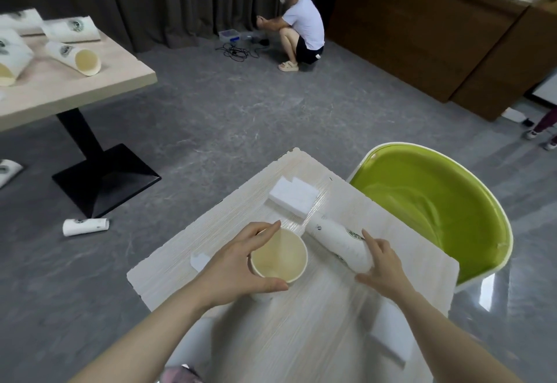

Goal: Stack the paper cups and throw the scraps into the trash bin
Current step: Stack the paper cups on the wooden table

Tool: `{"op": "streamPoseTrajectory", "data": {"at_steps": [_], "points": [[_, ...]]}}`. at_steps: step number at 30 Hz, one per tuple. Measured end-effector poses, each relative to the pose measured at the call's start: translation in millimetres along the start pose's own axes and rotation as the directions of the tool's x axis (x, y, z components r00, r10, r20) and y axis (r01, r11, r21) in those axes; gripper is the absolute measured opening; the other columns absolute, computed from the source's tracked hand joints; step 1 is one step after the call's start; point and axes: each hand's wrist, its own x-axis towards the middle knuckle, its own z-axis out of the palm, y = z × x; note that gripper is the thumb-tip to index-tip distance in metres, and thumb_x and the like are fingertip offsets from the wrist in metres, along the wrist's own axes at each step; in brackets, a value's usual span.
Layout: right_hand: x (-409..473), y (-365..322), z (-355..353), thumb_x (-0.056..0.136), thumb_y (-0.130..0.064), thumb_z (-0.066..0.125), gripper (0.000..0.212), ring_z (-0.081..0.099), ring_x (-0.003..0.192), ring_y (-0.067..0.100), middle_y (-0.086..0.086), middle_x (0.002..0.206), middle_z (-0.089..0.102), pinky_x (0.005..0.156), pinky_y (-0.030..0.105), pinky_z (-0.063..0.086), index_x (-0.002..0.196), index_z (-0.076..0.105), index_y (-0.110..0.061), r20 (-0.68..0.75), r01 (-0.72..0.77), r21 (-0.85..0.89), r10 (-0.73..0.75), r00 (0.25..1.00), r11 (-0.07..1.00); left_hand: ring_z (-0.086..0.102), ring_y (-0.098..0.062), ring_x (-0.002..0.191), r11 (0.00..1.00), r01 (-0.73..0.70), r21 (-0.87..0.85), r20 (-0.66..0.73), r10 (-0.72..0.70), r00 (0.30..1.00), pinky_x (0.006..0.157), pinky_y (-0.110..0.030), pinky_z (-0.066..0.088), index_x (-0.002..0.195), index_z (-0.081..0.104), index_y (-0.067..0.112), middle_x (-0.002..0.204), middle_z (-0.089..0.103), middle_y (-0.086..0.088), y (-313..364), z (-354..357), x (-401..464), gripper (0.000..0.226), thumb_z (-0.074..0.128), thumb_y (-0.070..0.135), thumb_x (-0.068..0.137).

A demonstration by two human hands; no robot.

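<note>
The person works at a pale wood-grain table (pixel 301 337). An upright paper cup (pixel 278 257) stands near its middle, open mouth up. The left hand (pixel 235 265) grips this cup, fingers curled over the far rim and thumb across the near side. To the right, touching nothing but the tabletop, a second paper cup (pixel 339 242) lies on its side. The right hand (pixel 381 265) rests on its wide end, fingers spread loosely over the wall and thumb out to the near side — not closed round it.

Beyond the cups lies a flat white scrap (pixel 294 197). A smaller scrap (pixel 199 260) shows just left of the left hand, partly hidden by it. A blurred white piece (pixel 391 337) lies at the table's near right edge.

A green tub with a white rim (pixel 437 211) stands just beside the table's right edge.

A green round logo marks the lying cup; its lettering is too small to read.

At far left, another table (pixel 75 87) carries several toppled cups (pixel 73 57), cut off by the frame edge. One more cup (pixel 86 226) lies on the grey floor near that table's black base. A crouching person (pixel 300 30) faces the dark curtain — cables lie on the floor there.
</note>
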Motion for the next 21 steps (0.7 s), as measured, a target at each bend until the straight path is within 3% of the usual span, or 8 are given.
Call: {"op": "streamPoseTrajectory", "data": {"at_steps": [2, 4, 8, 12, 16, 18, 21], "points": [[-9.6, -3.6, 0.8, 0.067, -0.022, 0.08, 0.108, 0.045, 0.115, 0.023, -0.001, 0.129, 0.031, 0.093, 0.03, 0.044, 0.151, 0.012, -0.03, -0.012, 0.024, 0.132, -0.023, 1.0, 0.991, 0.032, 0.01, 0.126, 1.0, 0.01, -0.015, 0.011, -0.01, 1.0, 0.102, -0.018, 0.03, 0.136, 0.028, 0.055, 0.132, 0.03, 0.036, 0.0, 0.0, -0.9, 0.094, 0.074, 0.063, 0.055], [-18.4, -14.4, -2.9, 0.069, -0.02, 0.081, 0.105, 0.044, 0.113, 0.017, -0.003, 0.127, 0.029, 0.085, 0.028, 0.047, 0.151, 0.015, -0.029, -0.082, 0.059, 0.219, -0.042, 0.996, 0.974, 0.031, 0.012, 0.127, 0.999, 0.023, -0.034, 0.032, -0.022, 0.999, 0.104, -0.02, 0.03, 0.138, 0.027, 0.055, 0.133, 0.029, 0.037, -0.3, -1.0, -1.0, 0.096, 0.075, 0.063, 0.055], [-35.2, -46.8, -26.3, 0.068, -0.018, 0.083, 0.088, 0.039, 0.123, 0.013, -0.007, 0.126, 0.033, 0.095, 0.031, 0.043, 0.141, 0.035, -0.031, -0.306, 0.258, 0.305, -0.163, 0.938, 0.917, 0.026, 0.015, 0.127, 0.998, 0.043, -0.036, 0.052, -0.041, 0.998, 0.109, -0.025, 0.028, 0.143, 0.02, 0.052, 0.136, 0.023, 0.039, -1.2, -1.3, -1.6, 0.106, 0.075, 0.068, 0.053], [-57.7, -79.7, -69.2, 0.071, -0.02, 0.083, 0.072, 0.036, 0.128, 0.01, -0.007, 0.131, 0.035, 0.104, 0.034, 0.039, 0.128, 0.047, -0.045, -0.372, 0.349, 0.304, -0.227, 0.9, 0.886, 0.024, 0.011, 0.131, 0.998, 0.052, -0.046, 0.052, -0.05, 0.997, 0.112, -0.031, 0.028, 0.145, 0.014, 0.051, 0.139, 0.018, 0.04, 0.9, 1.1, -8.6, 0.112, 0.077, 0.068, 0.054], [-86.5, -113.3, -128.7, 0.071, -0.022, 0.084, 0.066, 0.039, 0.125, 0.014, 0.0, 0.131, 0.04, 0.102, 0.043, 0.042, 0.129, 0.055, -0.032, -0.502, 0.453, 0.219, -0.298, 0.812, 0.864, 0.023, 0.011, 0.133, 0.997, 0.033, -0.063, 0.018, -0.032, 0.999, 0.113, -0.031, 0.027, 0.144, 0.01, 0.055, 0.139, 0.016, 0.04, 5.4, 2.6, -20.8, 0.112, 0.078, 0.067, 0.054], [-104.8, -134.7, -162.3, 0.072, -0.027, 0.081, 0.065, 0.041, 0.125, 0.011, -0.001, 0.131, 0.042, 0.098, 0.036, 0.045, 0.131, 0.055, -0.028, -0.553, 0.497, 0.23, -0.308, 0.774, 0.837, 0.023, 0.011, 0.133, 0.998, 0.023, -0.061, -0.017, -0.024, 1.0, 0.112, -0.031, 0.028, 0.143, 0.009, 0.056, 0.14, 0.017, 0.038, 7.7, 1.6, -27.0, 0.112, 0.077, 0.067, 0.055], [-130.0, -168.2, -202.0, 0.074, -0.044, 0.077, 0.062, 0.044, 0.124, 0.007, -0.006, 0.13, 0.043, 0.089, 0.023, 0.048, 0.131, 0.053, -0.036, -0.54, 0.569, 0.266, -0.369, 0.757, 0.778, 0.025, 0.008, 0.133, 0.998, 0.015, -0.068, -0.059, -0.019, 0.998, 0.112, -0.035, 0.029, 0.143, 0.009, 0.057, 0.141, 0.018, 0.036, 9.9, -0.1, -35.4, 0.111, 0.077, 0.069, 0.055]]}}
